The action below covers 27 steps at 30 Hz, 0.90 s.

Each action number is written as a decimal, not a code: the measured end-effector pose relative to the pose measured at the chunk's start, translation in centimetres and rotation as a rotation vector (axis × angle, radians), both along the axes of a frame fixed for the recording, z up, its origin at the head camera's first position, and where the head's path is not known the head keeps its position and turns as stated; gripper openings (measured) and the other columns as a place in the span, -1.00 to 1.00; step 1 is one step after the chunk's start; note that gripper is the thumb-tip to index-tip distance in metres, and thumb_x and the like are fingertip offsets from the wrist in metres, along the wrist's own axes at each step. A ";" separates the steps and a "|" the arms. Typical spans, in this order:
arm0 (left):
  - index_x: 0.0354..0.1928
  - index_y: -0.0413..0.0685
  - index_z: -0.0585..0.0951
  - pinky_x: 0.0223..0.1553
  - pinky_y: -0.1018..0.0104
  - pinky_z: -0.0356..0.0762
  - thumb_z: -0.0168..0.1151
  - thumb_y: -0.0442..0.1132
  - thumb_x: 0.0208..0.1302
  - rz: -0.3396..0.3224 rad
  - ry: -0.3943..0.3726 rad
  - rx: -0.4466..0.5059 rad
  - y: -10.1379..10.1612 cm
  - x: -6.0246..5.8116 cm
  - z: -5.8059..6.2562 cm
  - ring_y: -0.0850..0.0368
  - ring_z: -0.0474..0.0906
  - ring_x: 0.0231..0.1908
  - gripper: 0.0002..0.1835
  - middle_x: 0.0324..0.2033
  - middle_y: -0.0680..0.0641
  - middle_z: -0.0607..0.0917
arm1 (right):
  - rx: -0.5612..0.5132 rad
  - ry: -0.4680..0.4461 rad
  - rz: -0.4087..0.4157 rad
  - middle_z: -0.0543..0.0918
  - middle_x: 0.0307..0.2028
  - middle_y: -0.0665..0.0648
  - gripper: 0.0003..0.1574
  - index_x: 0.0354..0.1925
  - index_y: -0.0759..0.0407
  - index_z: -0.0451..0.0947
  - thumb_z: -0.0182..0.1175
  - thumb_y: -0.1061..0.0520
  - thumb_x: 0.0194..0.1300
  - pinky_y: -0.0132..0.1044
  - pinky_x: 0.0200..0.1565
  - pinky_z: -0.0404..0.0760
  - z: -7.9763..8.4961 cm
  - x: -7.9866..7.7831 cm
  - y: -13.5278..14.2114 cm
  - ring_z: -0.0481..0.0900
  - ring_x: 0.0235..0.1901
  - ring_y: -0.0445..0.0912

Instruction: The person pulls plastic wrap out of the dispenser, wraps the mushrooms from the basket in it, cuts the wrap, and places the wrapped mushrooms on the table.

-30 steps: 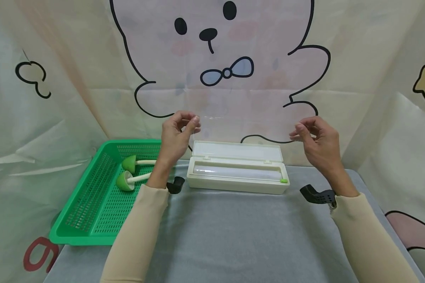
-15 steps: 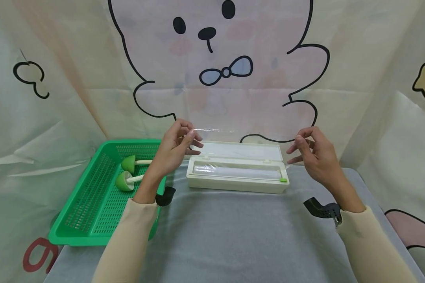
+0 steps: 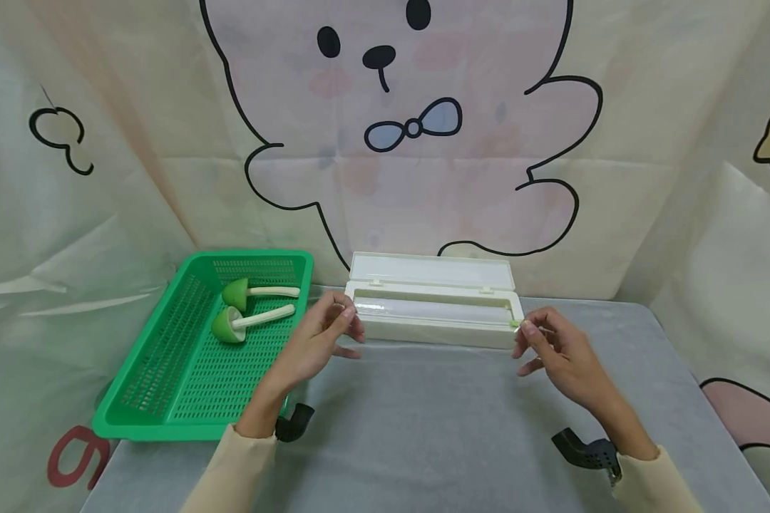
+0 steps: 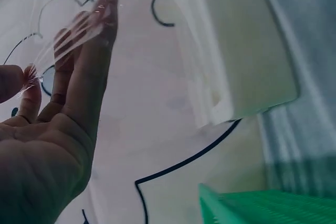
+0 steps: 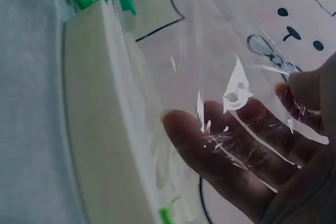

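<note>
A sheet of clear cling film (image 5: 239, 90) stretches between my two hands, too transparent to trace fully in the head view. My left hand (image 3: 314, 340) pinches one end between thumb and fingertip, in front of the left end of a white cling film box (image 3: 436, 335). At the other end of the box, my right hand (image 3: 561, 360) pinches the film in the same way. In the left wrist view, creased cling film (image 4: 79, 40) runs across the fingers. The box's lid (image 3: 431, 271) stands open, showing the film roll (image 3: 430, 311) inside. A green slider (image 3: 514, 323) sits at its right end.
On the left stands a green perforated basket (image 3: 160, 420) with two green-capped toy mushrooms (image 3: 229, 325) lying in it. Grey cloth (image 3: 417, 427) covers the table, and a backdrop with a cartoon bear (image 3: 411, 178) hangs behind.
Both hands have come down and nearer to me, from above and behind the box to its front, still pinching the film. Box, basket and mushrooms have stayed put.
</note>
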<state>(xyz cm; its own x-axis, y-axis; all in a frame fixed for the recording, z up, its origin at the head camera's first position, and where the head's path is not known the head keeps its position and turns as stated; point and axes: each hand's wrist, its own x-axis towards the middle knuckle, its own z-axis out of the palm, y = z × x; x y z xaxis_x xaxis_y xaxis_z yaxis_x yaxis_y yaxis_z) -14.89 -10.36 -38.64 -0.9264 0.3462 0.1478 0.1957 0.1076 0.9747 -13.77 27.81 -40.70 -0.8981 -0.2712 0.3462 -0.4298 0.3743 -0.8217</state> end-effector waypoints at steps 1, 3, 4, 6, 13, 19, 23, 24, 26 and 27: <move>0.00 -0.24 0.37 -0.22 -0.04 0.73 -0.09 -0.17 0.66 0.000 -0.016 -0.014 0.1 0.3 -0.6 -0.20 0.63 -0.16 -0.77 -0.20 -0.32 0.57 | -0.003 -0.018 0.008 0.58 -0.32 0.26 -0.88 -0.05 0.36 0.40 -0.05 0.30 0.60 -0.14 -0.47 0.73 -0.6 0.4 0.1 0.67 -0.37 -0.09; -0.01 -0.22 0.38 -0.18 -0.04 0.72 -0.10 -0.14 0.66 -0.010 -0.042 -0.039 0.1 0.9 -1.6 -0.22 0.62 -0.13 -0.76 -0.19 -0.30 0.57 | 0.000 -0.042 0.031 0.60 -0.33 0.24 -0.88 -0.09 0.38 0.44 -0.02 0.32 0.58 -0.13 -0.42 0.74 -1.7 1.1 0.4 0.67 -0.36 -0.07; -0.02 -0.23 0.39 -0.15 -0.03 0.72 -0.10 -0.14 0.66 -0.022 -0.048 -0.056 0.2 1.3 -2.2 -0.22 0.61 -0.12 -0.75 -0.19 -0.29 0.57 | 0.005 -0.045 0.048 0.61 -0.33 0.23 -0.89 -0.11 0.38 0.46 0.00 0.33 0.57 -0.13 -0.38 0.75 -2.3 1.4 0.5 0.67 -0.35 -0.06; -0.04 -0.23 0.39 -0.08 0.00 0.70 -0.09 -0.15 0.66 -0.053 -0.063 -0.083 0.2 2.0 -3.1 -0.25 0.58 -0.06 -0.76 -0.15 -0.29 0.56 | 0.024 -0.045 0.069 0.62 -0.33 0.21 -0.90 -0.17 0.33 0.51 0.05 0.36 0.53 -0.16 -0.30 0.75 -3.4 2.1 0.8 0.67 -0.33 -0.05; -0.20 -0.07 0.54 0.07 0.13 0.51 0.06 -0.19 0.56 -0.189 -0.013 -0.314 -0.1 3.8 -6.2 0.08 0.51 -0.04 -0.85 -0.19 0.00 0.57 | 0.185 0.020 0.130 0.61 -0.31 -0.13 -0.69 -0.37 -0.15 0.61 0.35 0.30 0.32 -0.32 -0.20 0.59 -6.8 4.9 1.4 0.57 -0.27 -0.21; -0.35 0.03 0.61 -0.19 0.32 0.45 0.13 -0.09 0.52 -0.284 0.026 -0.493 0.0 4.3 -8.1 0.26 0.46 -0.24 -0.76 -0.30 0.16 0.55 | 0.335 0.088 0.192 0.50 -0.36 -0.31 -0.71 -0.51 -0.23 0.65 0.50 0.13 0.20 -0.30 -0.31 0.46 -9.4 6.2 1.3 0.42 -0.31 -0.31; -0.52 -0.02 0.64 -0.37 0.41 0.40 0.11 -0.02 0.55 -0.284 0.093 -0.561 0.6 3.9 -9.5 0.32 0.38 -0.43 -0.57 -0.46 0.19 0.50 | 0.380 0.156 0.162 0.44 -0.45 -0.37 -0.65 -0.61 -0.26 0.65 0.49 0.11 0.21 -0.38 -0.38 0.39 -10.5 6.3 0.8 0.38 -0.39 -0.35; -0.57 -0.03 0.62 -0.39 0.42 0.38 0.14 -0.03 0.53 -0.278 0.119 -0.585 0.7 3.9 -9.8 0.33 0.35 -0.46 -0.55 -0.49 0.20 0.48 | 0.398 0.157 0.147 0.43 -0.47 -0.38 -0.64 -0.63 -0.25 0.64 0.49 0.10 0.20 -0.39 -0.40 0.38 -10.7 6.3 0.6 0.37 -0.41 -0.35; -0.62 0.02 0.60 -0.39 0.43 0.38 0.23 -0.09 0.48 -0.263 0.171 -0.635 0.9 3.8 -10.2 0.35 0.33 -0.48 -0.58 -0.53 0.23 0.45 | 0.457 0.132 0.114 0.44 -0.50 -0.39 -0.65 -0.64 -0.25 0.63 0.52 0.07 0.15 -0.39 -0.41 0.39 -10.8 6.2 0.2 0.37 -0.43 -0.35; -0.63 0.04 0.58 -0.37 0.42 0.38 0.30 -0.12 0.43 -0.252 0.200 -0.663 1.1 3.8 -10.4 0.36 0.33 -0.47 -0.61 -0.54 0.24 0.44 | 0.493 0.105 0.103 0.44 -0.51 -0.38 -0.68 -0.62 -0.23 0.62 0.55 0.05 0.11 -0.37 -0.42 0.40 -10.7 6.2 0.1 0.37 -0.43 -0.34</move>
<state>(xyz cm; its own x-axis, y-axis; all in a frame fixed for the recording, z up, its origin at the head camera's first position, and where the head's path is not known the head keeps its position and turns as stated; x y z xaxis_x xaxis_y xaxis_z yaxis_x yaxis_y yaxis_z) -11.09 -9.29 -49.03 -0.7842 0.6205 -0.0089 0.4596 0.5904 0.6635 -7.61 27.87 -51.44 -0.8256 -0.5100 0.2414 -0.5552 0.6579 -0.5088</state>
